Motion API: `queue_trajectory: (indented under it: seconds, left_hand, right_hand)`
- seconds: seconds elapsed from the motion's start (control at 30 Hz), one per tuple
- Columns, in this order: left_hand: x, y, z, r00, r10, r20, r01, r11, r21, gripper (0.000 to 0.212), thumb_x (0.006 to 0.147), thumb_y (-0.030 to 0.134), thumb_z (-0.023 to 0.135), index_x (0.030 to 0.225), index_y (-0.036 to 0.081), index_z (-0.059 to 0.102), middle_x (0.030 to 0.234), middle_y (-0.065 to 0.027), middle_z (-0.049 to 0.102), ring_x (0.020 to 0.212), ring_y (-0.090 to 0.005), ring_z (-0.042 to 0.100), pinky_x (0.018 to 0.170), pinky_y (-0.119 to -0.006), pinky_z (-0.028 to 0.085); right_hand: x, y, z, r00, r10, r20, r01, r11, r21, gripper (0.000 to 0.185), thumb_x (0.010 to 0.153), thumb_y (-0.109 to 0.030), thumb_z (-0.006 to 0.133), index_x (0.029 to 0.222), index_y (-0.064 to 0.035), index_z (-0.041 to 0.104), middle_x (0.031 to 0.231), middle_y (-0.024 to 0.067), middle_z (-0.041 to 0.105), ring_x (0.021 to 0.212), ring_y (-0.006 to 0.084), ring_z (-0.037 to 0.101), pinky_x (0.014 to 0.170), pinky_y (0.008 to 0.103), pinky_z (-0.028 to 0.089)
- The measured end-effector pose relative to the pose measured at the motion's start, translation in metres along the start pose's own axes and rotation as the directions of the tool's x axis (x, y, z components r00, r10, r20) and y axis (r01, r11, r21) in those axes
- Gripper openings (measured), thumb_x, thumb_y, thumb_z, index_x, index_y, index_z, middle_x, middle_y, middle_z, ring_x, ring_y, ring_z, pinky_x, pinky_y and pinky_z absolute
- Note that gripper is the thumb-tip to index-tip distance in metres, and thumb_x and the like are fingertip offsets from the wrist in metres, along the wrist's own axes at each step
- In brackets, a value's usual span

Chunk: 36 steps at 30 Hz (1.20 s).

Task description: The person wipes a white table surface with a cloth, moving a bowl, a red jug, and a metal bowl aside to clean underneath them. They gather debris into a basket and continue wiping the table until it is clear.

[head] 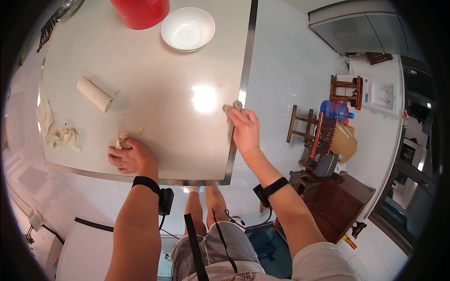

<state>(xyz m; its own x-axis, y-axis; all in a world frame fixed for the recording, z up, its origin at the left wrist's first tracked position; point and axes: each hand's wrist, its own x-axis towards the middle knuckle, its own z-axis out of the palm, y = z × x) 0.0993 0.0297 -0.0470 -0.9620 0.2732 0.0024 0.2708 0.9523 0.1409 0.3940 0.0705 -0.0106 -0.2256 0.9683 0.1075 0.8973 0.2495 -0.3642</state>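
Observation:
My left hand [128, 157] rests low on the pale tabletop [168, 87], its fingers around a crumpled tissue [121, 141]. At the table's right edge, my right hand [246, 126] grips a bunched greyish cloth [233, 106] against the surface. A cardboard tube [94, 94] lies farther up on the left. Small yellowish scraps [139, 130] are scattered near my left hand. Used tissues [70, 138] lie crumpled near the left edge, with a flatter piece [45, 114] above them.
A white bowl [188, 29] and a red container [142, 10] stand at the table's far side. A metal rim [242, 84] borders the table. Wooden chairs [304, 124], a blue water bottle [334, 109] and a cardboard box [344, 142] are off to the right.

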Motion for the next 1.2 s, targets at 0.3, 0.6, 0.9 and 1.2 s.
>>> queue_trajectory:
  seconds: [0.3,0.6,0.9,1.2]
  left_hand:
    - [-0.003,0.003,-0.002,1.0,-0.021,-0.001,0.021,1.0,0.006,0.061,0.092,0.045,0.035,0.142,0.011,0.029,0.149,-0.012,0.024,0.136,-0.0194,0.027,0.109,-0.044,0.018]
    - [-0.003,0.003,0.0,0.999,-0.04,0.017,0.04,0.999,0.011,0.06,0.092,0.044,0.035,0.141,0.011,0.029,0.148,-0.0119,0.025,0.137,-0.0194,0.026,0.108,-0.044,0.019]
    - [-0.005,0.005,-0.004,0.998,-0.052,0.021,0.052,0.999,0.013,0.06,0.092,0.045,0.036,0.141,0.012,0.03,0.15,-0.0107,0.024,0.135,-0.0219,0.028,0.109,-0.043,0.02]
    - [-0.006,0.007,-0.012,0.999,-0.046,0.027,0.045,0.999,0.018,0.059,0.093,0.045,0.036,0.142,0.012,0.03,0.15,-0.0111,0.024,0.133,-0.028,0.029,0.109,-0.044,0.023]
  right_hand:
    - [0.01,0.0,0.002,0.998,0.044,-0.048,-0.043,0.999,0.022,0.032,0.073,0.008,0.061,0.098,-0.0086,0.07,0.115,-0.0021,0.065,0.101,0.028,0.054,0.084,0.0394,0.043]
    - [0.015,0.003,0.001,0.997,0.048,-0.067,-0.048,0.999,0.011,0.037,0.072,0.009,0.06,0.103,-0.0094,0.068,0.114,-0.0018,0.064,0.099,0.0282,0.054,0.083,0.0394,0.044]
    - [0.006,0.0,-0.002,0.999,0.047,-0.001,-0.047,0.998,-0.03,0.038,0.072,0.009,0.06,0.105,-0.009,0.068,0.118,-0.0009,0.062,0.102,0.0281,0.053,0.086,0.0393,0.043]
    - [-0.013,0.001,0.001,0.995,0.029,0.094,-0.029,1.0,-0.006,0.045,0.076,0.01,0.056,0.118,-0.0055,0.061,0.13,0.0041,0.055,0.103,0.0328,0.051,0.092,0.0405,0.042]
